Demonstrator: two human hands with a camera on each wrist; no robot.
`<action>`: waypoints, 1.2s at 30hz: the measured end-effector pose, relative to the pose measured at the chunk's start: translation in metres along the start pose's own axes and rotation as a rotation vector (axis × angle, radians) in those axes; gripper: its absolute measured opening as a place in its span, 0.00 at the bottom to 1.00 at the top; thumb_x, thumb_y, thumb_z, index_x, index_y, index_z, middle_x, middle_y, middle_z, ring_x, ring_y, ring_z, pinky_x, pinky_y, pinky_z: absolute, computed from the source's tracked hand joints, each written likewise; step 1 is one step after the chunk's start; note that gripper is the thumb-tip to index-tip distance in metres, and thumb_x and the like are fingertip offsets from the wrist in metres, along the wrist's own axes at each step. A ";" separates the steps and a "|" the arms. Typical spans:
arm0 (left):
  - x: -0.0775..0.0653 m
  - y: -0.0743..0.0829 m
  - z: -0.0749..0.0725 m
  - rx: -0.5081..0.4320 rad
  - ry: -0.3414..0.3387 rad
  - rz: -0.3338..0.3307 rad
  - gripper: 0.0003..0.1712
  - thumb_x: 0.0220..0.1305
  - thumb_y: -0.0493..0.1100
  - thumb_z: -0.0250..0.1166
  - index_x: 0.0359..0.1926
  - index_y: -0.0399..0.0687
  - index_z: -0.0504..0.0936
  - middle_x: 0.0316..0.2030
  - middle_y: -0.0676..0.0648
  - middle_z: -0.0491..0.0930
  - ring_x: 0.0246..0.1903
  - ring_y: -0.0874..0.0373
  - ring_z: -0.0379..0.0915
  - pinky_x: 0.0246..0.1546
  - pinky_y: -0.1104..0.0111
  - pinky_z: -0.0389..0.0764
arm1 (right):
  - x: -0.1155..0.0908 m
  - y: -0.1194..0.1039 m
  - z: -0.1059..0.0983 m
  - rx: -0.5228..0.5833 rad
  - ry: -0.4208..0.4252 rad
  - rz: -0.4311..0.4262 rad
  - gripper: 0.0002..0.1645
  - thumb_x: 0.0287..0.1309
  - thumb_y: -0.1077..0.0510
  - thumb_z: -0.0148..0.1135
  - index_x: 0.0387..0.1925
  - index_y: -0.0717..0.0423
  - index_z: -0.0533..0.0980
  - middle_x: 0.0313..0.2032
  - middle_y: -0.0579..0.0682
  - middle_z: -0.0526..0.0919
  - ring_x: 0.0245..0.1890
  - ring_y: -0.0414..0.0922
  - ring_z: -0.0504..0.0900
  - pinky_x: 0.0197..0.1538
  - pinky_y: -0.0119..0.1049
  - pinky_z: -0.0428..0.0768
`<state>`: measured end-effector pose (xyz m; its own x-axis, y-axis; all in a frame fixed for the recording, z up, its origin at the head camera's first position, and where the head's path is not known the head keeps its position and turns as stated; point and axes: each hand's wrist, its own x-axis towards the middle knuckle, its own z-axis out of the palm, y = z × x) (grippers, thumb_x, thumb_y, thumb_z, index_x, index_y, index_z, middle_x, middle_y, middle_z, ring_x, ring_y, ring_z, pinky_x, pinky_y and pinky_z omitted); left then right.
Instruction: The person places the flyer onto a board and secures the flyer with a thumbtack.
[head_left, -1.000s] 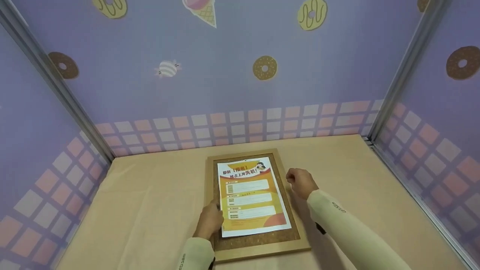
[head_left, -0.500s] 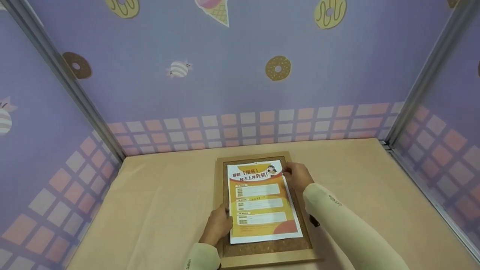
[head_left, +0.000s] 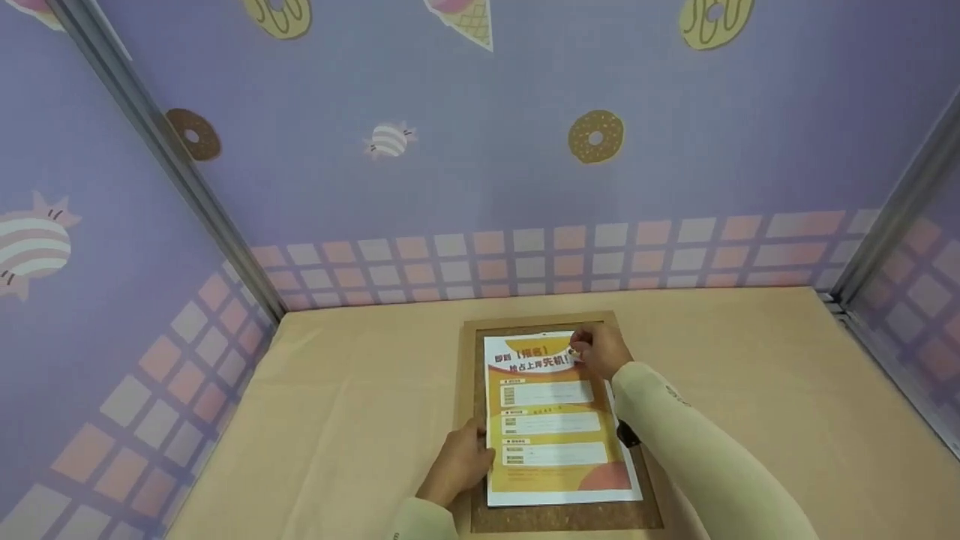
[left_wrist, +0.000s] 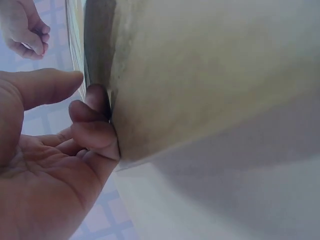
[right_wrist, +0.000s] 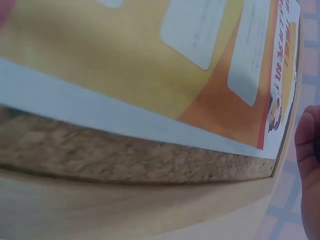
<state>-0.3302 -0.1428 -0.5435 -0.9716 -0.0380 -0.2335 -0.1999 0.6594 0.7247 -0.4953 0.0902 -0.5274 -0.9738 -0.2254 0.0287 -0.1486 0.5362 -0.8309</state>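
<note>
A wood-framed corkboard (head_left: 570, 516) lies on the cloth with a yellow and orange printed sheet (head_left: 551, 431) on it. My left hand (head_left: 459, 461) grips the left side of the board in the head view, its thumb over the edge. In the left wrist view, curled fingers (left_wrist: 95, 135) press against the frame's outer side. My right hand (head_left: 604, 351) is over the sheet's upper right corner, fingers curled with the tips together. Those fingertips hide part of the printed cartoon figure. Whether anything small is between them cannot be seen; the right wrist view shows only part of that hand (right_wrist: 310, 150).
Beige cloth (head_left: 360, 405) covers the table around the board. A purple wall (head_left: 480, 180) with printed sweets stands behind, with side panels left and right. A metal post (head_left: 187, 180) rises at the back left corner.
My right hand has moved from beside the board's right edge to over the sheet's upper right corner. My left hand stays at the left edge. The head view has turned slightly left.
</note>
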 end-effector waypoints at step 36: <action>0.000 -0.004 0.001 -0.071 -0.041 0.019 0.16 0.53 0.21 0.60 0.40 0.41 0.73 0.22 0.48 0.72 0.19 0.62 0.69 0.14 0.73 0.64 | 0.068 0.011 0.042 -0.051 -0.058 0.088 0.04 0.62 0.63 0.59 0.35 0.57 0.79 0.33 0.52 0.79 0.34 0.48 0.75 0.39 0.42 0.74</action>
<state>-0.3290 -0.1444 -0.5474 -0.9696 0.0060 -0.2447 -0.1914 0.6046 0.7732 -0.5562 0.0463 -0.5580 -0.9722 -0.2214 -0.0760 -0.0734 0.5966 -0.7992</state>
